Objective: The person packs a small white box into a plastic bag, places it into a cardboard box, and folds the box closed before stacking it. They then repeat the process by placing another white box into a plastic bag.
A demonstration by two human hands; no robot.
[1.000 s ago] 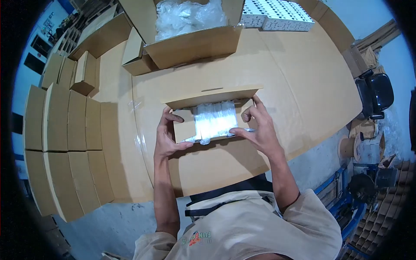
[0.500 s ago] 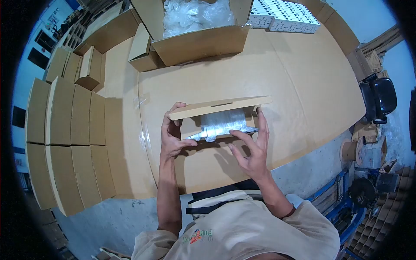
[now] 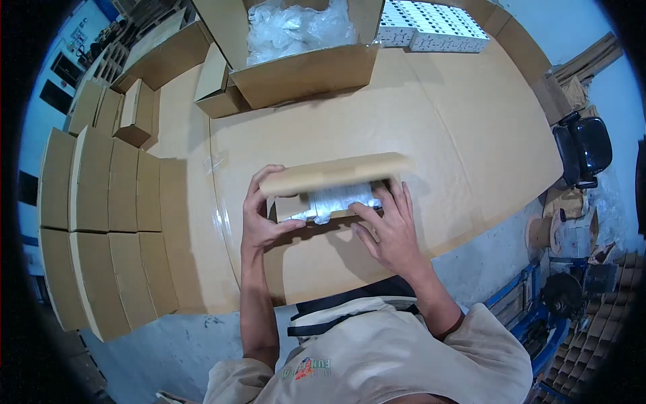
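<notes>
A small cardboard box point(image 3: 333, 172) sits in front of me on the table, its lid partly lowered over the front opening. Inside lies a bundle in shiny clear plastic wrap point(image 3: 333, 200); what it wraps cannot be made out. My left hand point(image 3: 259, 219) grips the box's left end, fingers up by the lid and thumb along the lower front edge. At the right end, my right hand point(image 3: 396, 232) has its upper fingers under the lid by the side wall, while its index finger touches the wrapped bundle. The right fingertips are partly hidden by the lid.
Closed cardboard boxes point(image 3: 93, 182) stand in rows along the left. A large open carton point(image 3: 306, 74) of plastic-wrapped items is at the back, with patterned white boxes point(image 3: 449, 42) beside it. Brown card covers the table point(image 3: 471, 195). A black chair point(image 3: 584, 151) stands right.
The lid has tilted down toward me, covering more of the wrapped bundle. My right hand has shifted slightly left and its upper fingers reach in under the lid. The whole view has shifted slightly.
</notes>
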